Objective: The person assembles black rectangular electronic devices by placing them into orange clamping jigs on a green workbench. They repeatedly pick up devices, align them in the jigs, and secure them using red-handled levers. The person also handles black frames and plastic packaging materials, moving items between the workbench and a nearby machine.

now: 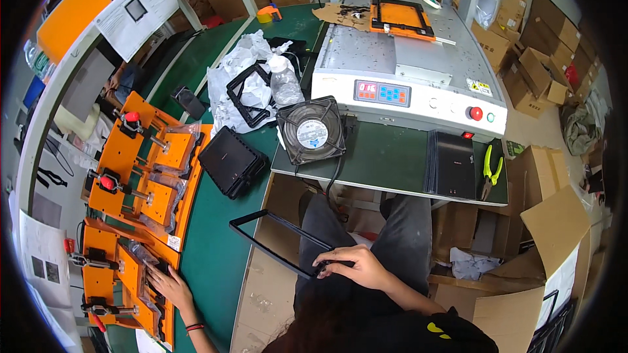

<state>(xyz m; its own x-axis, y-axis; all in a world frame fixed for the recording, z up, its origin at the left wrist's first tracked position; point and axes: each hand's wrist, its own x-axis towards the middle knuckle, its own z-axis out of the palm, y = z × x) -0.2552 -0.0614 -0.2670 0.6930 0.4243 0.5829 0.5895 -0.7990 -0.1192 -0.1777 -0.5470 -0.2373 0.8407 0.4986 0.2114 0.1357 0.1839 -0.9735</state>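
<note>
My right hand (356,267) pinches one corner of a thin black rectangular frame (280,219). The frame hangs tilted above my lap, its far end reaching over the table edge. At the lower left, my left hand (171,289) has its fingers stretched out against an orange clamp fixture (134,274). Dark parts and clear film lie in the fixture by the fingertips; what exactly they touch is partly hidden. A second orange clamp fixture (157,202) with red-tipped toggle clamps stands just beyond it.
Beyond my hands are a stack of black panels (232,160), a fan (311,132), a plastic bottle (284,82) and another black frame (237,95) on white wrapping. A white machine (418,98) holds an orange jig (400,19). Pliers (490,173) lie at right, near open cartons (543,235).
</note>
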